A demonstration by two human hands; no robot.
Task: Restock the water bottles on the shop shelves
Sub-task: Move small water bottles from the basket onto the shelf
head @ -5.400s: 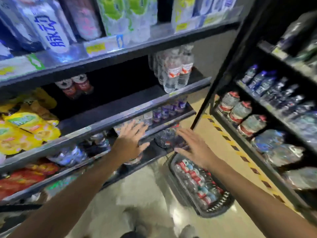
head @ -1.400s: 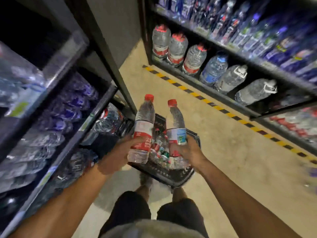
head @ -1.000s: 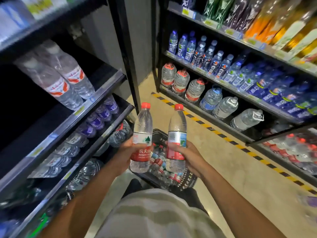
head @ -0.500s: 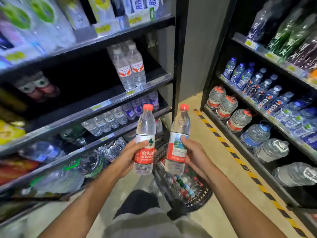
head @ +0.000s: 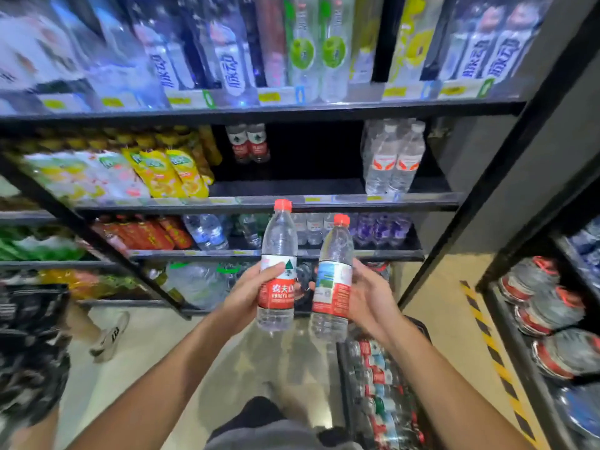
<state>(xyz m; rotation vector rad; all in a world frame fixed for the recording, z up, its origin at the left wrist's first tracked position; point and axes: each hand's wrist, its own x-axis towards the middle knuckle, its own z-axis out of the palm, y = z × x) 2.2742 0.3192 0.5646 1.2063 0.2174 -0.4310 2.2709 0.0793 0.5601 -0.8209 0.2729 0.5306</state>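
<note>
While both arms reach forward in front of the shop shelves, the left hand (head: 242, 295) wraps around the red label of one upright water bottle (head: 278, 271), thumb across the front and fingers (head: 300, 292) curled behind it. Just beside it, the right hand (head: 368, 298) holds a second bottle (head: 332, 280), tilted slightly toward the first, with its palm against the label's far side and its fingers (head: 360, 271) closed around the back. The two red-capped bottles stand close together but do not clearly touch. Beyond the fingers and above them, a dark shelf (head: 292, 186) carries two matching red-labelled bottles (head: 248, 142) at its back, with bare shelf space beside them and a cluster of clear bottles (head: 393, 157) farther right. Below the right wrist, a black basket (head: 422, 326) on the floor holds more bottles lying down. Off to the left of the left forearm, another person's leg and shoe (head: 108, 339) show.
</note>
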